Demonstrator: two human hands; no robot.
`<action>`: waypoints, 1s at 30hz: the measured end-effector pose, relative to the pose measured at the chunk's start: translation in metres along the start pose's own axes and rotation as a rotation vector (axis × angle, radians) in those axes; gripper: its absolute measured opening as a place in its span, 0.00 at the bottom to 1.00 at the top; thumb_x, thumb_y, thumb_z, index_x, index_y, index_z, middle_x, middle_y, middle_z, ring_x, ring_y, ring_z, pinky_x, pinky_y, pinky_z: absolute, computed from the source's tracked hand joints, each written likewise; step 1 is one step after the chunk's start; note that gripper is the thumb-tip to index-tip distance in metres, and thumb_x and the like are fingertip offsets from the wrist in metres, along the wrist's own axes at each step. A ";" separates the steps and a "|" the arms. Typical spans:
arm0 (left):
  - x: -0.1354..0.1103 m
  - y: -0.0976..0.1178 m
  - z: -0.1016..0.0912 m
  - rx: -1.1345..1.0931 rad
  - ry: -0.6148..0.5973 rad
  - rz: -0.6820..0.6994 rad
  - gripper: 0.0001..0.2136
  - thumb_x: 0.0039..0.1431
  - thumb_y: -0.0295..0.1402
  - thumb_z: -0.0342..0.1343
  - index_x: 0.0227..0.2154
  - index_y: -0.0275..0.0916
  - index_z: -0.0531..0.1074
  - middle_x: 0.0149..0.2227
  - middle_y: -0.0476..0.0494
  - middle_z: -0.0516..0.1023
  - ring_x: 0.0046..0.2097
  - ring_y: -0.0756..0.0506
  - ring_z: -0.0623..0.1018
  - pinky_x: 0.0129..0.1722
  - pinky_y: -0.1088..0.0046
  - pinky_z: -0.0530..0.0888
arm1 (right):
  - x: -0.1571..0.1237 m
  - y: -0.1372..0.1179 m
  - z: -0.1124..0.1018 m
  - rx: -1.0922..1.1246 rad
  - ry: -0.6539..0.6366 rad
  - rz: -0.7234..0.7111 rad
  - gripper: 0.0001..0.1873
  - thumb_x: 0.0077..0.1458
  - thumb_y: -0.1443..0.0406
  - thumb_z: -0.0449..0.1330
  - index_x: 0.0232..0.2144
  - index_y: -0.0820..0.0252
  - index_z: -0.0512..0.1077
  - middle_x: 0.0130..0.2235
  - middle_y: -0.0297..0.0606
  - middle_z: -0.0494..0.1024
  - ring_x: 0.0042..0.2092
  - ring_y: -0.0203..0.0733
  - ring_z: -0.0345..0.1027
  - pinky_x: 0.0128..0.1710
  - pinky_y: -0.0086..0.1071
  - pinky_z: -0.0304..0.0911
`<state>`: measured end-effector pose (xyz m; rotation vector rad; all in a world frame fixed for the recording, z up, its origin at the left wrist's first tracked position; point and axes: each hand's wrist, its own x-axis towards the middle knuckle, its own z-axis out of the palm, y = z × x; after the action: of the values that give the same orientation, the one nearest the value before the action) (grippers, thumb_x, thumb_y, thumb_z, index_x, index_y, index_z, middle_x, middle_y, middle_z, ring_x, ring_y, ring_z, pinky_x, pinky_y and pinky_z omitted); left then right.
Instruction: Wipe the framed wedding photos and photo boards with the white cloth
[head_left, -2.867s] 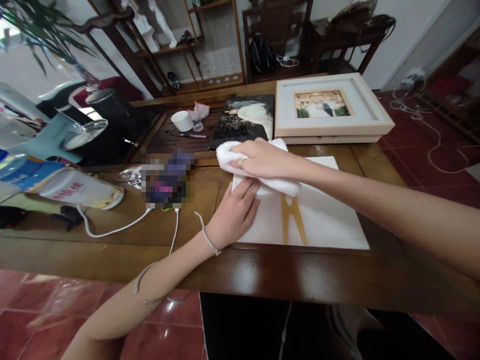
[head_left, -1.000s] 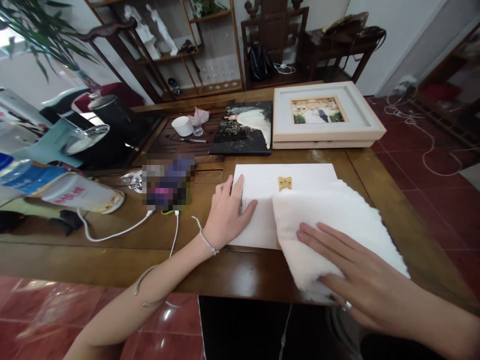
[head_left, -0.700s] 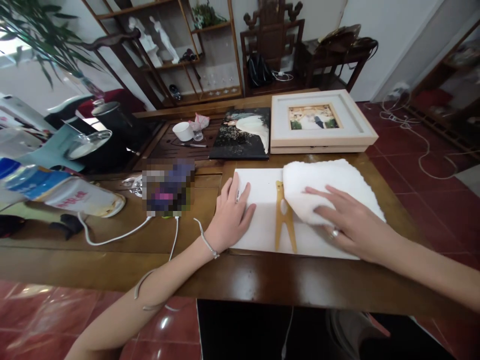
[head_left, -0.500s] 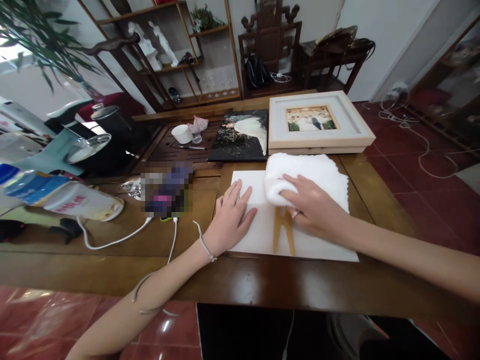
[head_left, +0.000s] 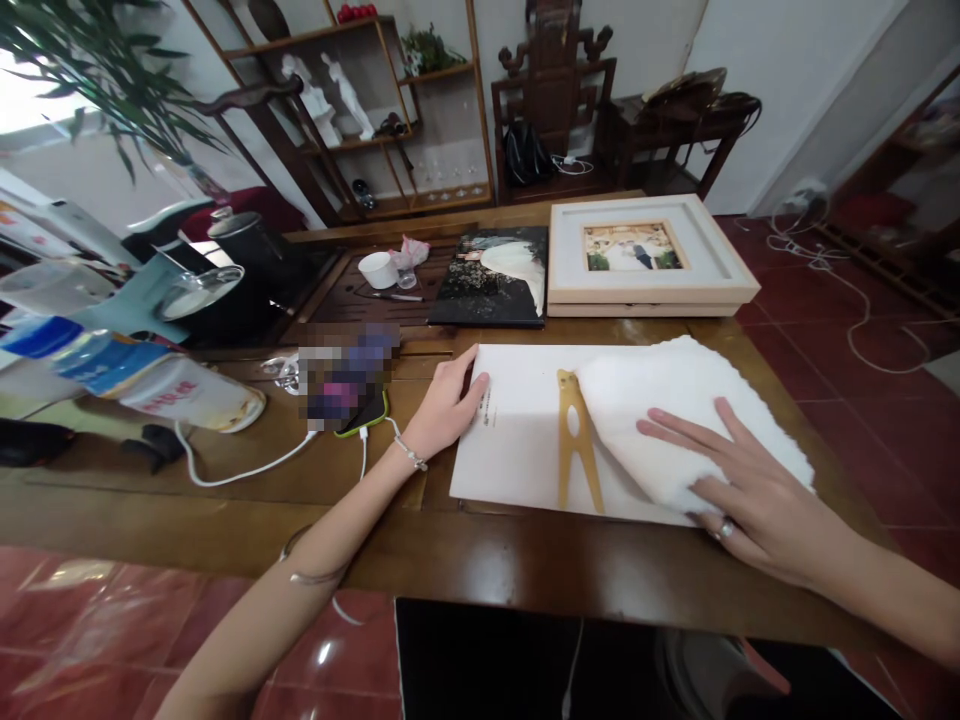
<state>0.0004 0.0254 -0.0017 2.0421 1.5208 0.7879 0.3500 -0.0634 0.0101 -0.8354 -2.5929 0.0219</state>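
My left hand is closed on the left edge of a white rectangular board, thumb on top and other fingers round the side. The board lies flat on the table and carries small dark print near its left edge. A yellow A-shaped stand piece lies on its middle. Over the board's right part spreads a white fluffy cloth, one corner folded up. My right hand, wearing a ring, presses on the cloth and grips it at the near side, with some fingers stretched out.
Behind the board are a dark wedding picture and a white box frame. A phone with white cables lies left, near a white-and-blue bottle. A white cup stands on the wooden tea tray.
My right hand has swept the cloth right and toward me, uncovering the stand piece's top. My left hand has gone from flat on the board to its left edge.
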 end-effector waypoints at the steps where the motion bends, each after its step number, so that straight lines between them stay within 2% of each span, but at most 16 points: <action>1: 0.001 -0.001 -0.001 -0.077 -0.008 -0.040 0.24 0.63 0.39 0.47 0.60 0.35 0.61 0.59 0.34 0.70 0.56 0.37 0.71 0.58 0.55 0.65 | 0.001 0.002 0.000 -0.008 -0.010 -0.026 0.07 0.56 0.67 0.58 0.27 0.57 0.64 0.65 0.52 0.60 0.65 0.62 0.51 0.61 0.73 0.37; 4: 0.004 -0.001 -0.003 -0.361 -0.001 -0.152 0.26 0.60 0.39 0.52 0.60 0.34 0.62 0.62 0.33 0.66 0.60 0.38 0.69 0.59 0.56 0.64 | 0.008 0.001 -0.001 0.001 -0.048 -0.046 0.12 0.52 0.60 0.65 0.26 0.56 0.65 0.66 0.50 0.58 0.65 0.66 0.51 0.63 0.71 0.36; 7: 0.006 0.002 -0.008 -0.618 0.010 -0.205 0.25 0.58 0.37 0.54 0.58 0.35 0.65 0.62 0.35 0.68 0.63 0.38 0.67 0.63 0.56 0.60 | 0.012 -0.002 -0.003 0.053 -0.057 0.012 0.10 0.51 0.63 0.65 0.25 0.54 0.66 0.67 0.40 0.57 0.64 0.65 0.52 0.65 0.67 0.35; 9: 0.007 0.004 -0.012 -0.696 0.006 -0.223 0.24 0.57 0.37 0.55 0.56 0.34 0.68 0.60 0.35 0.70 0.64 0.38 0.66 0.63 0.55 0.59 | 0.012 -0.002 -0.003 0.076 -0.046 0.028 0.09 0.51 0.65 0.65 0.25 0.53 0.67 0.67 0.37 0.57 0.64 0.65 0.52 0.65 0.67 0.35; 12: 0.009 0.005 -0.014 -0.673 -0.053 -0.211 0.23 0.59 0.39 0.54 0.55 0.34 0.69 0.62 0.36 0.69 0.64 0.38 0.65 0.64 0.57 0.58 | 0.011 0.001 -0.001 0.061 -0.040 -0.013 0.09 0.51 0.64 0.64 0.25 0.55 0.66 0.67 0.41 0.56 0.65 0.65 0.51 0.64 0.70 0.35; 14: 0.009 0.003 -0.011 -0.560 -0.078 -0.190 0.25 0.60 0.42 0.52 0.58 0.36 0.66 0.64 0.37 0.65 0.65 0.38 0.63 0.64 0.58 0.58 | 0.011 0.003 0.000 0.040 -0.044 -0.051 0.10 0.52 0.62 0.64 0.26 0.57 0.66 0.67 0.47 0.57 0.65 0.64 0.50 0.62 0.71 0.36; 17: 0.011 -0.001 -0.001 -0.266 -0.010 -0.185 0.27 0.62 0.44 0.51 0.62 0.38 0.61 0.65 0.36 0.62 0.68 0.37 0.57 0.66 0.53 0.52 | 0.012 0.004 0.000 0.036 -0.047 -0.063 0.11 0.53 0.61 0.64 0.27 0.58 0.66 0.65 0.50 0.59 0.66 0.62 0.50 0.61 0.72 0.37; 20: 0.017 -0.005 0.005 -0.222 0.022 -0.206 0.26 0.62 0.45 0.51 0.60 0.39 0.63 0.64 0.35 0.65 0.68 0.35 0.56 0.65 0.48 0.48 | 0.014 0.002 0.000 0.029 -0.048 -0.078 0.11 0.54 0.62 0.64 0.27 0.58 0.65 0.65 0.53 0.60 0.66 0.61 0.49 0.60 0.72 0.38; 23: 0.022 -0.007 0.002 -0.340 -0.004 -0.190 0.25 0.62 0.43 0.50 0.59 0.38 0.64 0.63 0.36 0.65 0.65 0.38 0.62 0.65 0.54 0.55 | 0.014 0.002 0.000 0.023 -0.045 -0.085 0.11 0.53 0.62 0.64 0.28 0.58 0.65 0.65 0.54 0.60 0.66 0.62 0.49 0.60 0.73 0.39; 26: 0.022 -0.005 -0.007 -0.574 -0.014 -0.188 0.25 0.59 0.41 0.54 0.57 0.34 0.66 0.63 0.35 0.67 0.64 0.38 0.65 0.64 0.59 0.59 | 0.014 0.005 0.000 0.043 -0.033 -0.089 0.11 0.52 0.63 0.65 0.27 0.58 0.65 0.64 0.53 0.61 0.66 0.62 0.50 0.60 0.73 0.39; 28: 0.020 -0.003 -0.017 -0.737 -0.020 -0.208 0.25 0.58 0.40 0.54 0.57 0.34 0.66 0.62 0.34 0.68 0.63 0.37 0.67 0.63 0.56 0.62 | 0.013 0.006 -0.001 0.057 -0.026 -0.099 0.12 0.52 0.62 0.65 0.26 0.58 0.64 0.64 0.53 0.61 0.66 0.63 0.50 0.60 0.73 0.39; 30: 0.017 0.002 -0.026 -0.866 -0.064 -0.229 0.25 0.62 0.41 0.50 0.60 0.38 0.62 0.63 0.35 0.66 0.59 0.36 0.72 0.58 0.53 0.68 | 0.014 0.005 -0.002 0.054 -0.025 -0.096 0.13 0.52 0.62 0.65 0.27 0.58 0.63 0.64 0.54 0.61 0.66 0.62 0.49 0.60 0.72 0.40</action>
<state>-0.0128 0.0416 0.0211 1.2175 1.0648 1.0358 0.3436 -0.0512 0.0171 -0.6956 -2.6403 0.0744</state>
